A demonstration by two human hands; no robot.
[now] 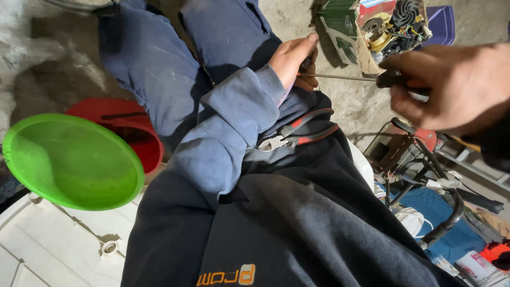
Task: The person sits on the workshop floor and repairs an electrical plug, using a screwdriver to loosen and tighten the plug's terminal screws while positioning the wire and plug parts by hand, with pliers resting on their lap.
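The right hand (451, 87) grips closed a screwdriver (366, 78) whose shaft lies level (tip leftward) into the left hand (295, 58), closed on something hidden.

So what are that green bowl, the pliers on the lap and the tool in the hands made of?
The green bowl looks like plastic: uniform bright colour, smooth soft sheen. The pliers seem to be grey metal at the jaws, with red and black handles, probably rubber or plastic sleeves. The screwdriver, held by the right hand and steadied by the left hand, has a thin shaft, likely steel, and a dark handle, probably plastic.
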